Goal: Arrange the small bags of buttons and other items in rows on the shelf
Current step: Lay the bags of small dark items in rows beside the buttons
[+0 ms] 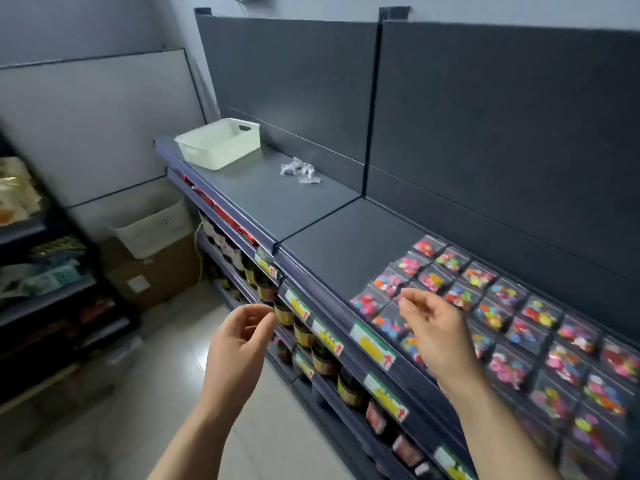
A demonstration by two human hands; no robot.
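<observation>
Many button bags (504, 292) lie in rows on the shelf (346, 244) at four o'clock. Left grip (239, 337) and right grip (436, 327) are both loosely curled, holding nothing.

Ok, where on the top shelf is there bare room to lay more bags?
Bare shelf runs from the seam to the leftmost button bags, and between the crumpled clear bags and the white basket. Rightward, bag rows crowd the shelf.
</observation>
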